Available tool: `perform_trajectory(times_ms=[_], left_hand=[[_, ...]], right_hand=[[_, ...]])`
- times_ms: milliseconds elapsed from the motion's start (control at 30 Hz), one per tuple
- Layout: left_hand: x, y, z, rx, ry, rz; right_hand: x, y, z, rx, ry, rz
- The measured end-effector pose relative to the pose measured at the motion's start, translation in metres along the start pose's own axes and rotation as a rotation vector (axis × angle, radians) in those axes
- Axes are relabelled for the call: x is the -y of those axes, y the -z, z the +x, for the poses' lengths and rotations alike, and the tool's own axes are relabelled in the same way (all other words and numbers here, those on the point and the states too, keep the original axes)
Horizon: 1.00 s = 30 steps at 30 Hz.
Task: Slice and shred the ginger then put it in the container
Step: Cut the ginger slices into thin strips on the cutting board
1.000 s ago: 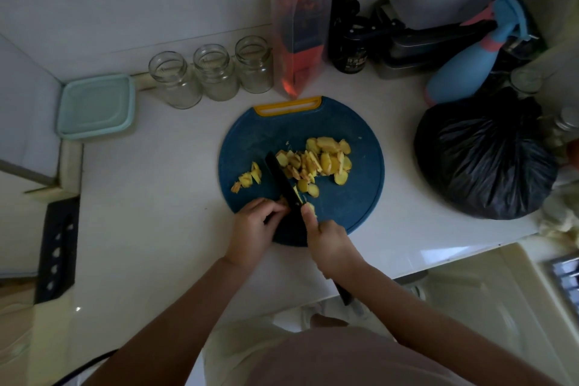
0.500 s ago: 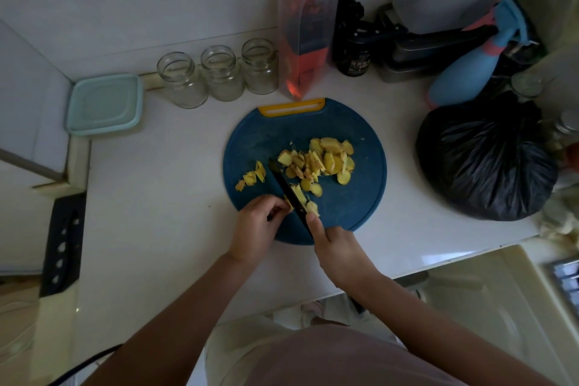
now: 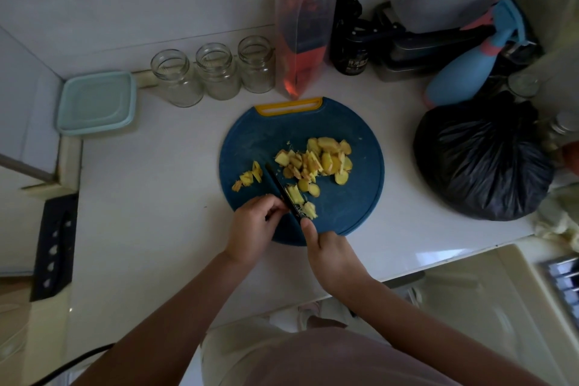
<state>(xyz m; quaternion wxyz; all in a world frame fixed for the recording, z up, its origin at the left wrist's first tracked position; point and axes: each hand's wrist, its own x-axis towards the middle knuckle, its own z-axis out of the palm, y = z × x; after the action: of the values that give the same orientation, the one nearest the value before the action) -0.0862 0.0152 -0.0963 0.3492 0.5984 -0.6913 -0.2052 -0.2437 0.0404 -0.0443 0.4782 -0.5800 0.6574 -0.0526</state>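
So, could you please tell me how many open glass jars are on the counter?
3, in a row behind the board: left jar, middle jar, right jar. More may be hidden at far right.

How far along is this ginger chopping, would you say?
Partway. Done: a pile of ginger slices lies on the cutting board. In hand: the right hand works the knife while the left hand pinches a ginger piece, with few shreds cut. Left: shredding the pile and filling the teal container, lid on.
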Motion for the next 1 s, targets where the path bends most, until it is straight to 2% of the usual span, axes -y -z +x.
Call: perform_trajectory(times_ms=[267,400,533,733,867,1000], left_hand=[[-0.001,-0.004,-0.002,-0.061,0.001,0.057],[0.001,-0.007,-0.004,-0.041,0.035,0.026],[0.003,-0.004,-0.001,-0.001,0.057,-0.016],[-0.002,-0.002,0.000,-0.057,0.129,-0.084],[-0.009,-0.002,-0.002,-0.161,0.026,-0.017],[-0.022,-0.023,-0.003,-0.014,-0.112,0.140]], right_hand=[[0.006,-0.006,-0.001,-0.020,-0.096,-0.064],[0.018,-0.002,0.010,-0.004,-0.087,-0.081],[0.023,0.000,0.021,0.000,-0.090,0.015],[0.025,0.042,0.015,0.184,-0.206,0.323],[0.032,0.076,0.015,0.187,-0.092,0.359],[0.033,0.094,0.020,0.130,-0.010,0.272]])
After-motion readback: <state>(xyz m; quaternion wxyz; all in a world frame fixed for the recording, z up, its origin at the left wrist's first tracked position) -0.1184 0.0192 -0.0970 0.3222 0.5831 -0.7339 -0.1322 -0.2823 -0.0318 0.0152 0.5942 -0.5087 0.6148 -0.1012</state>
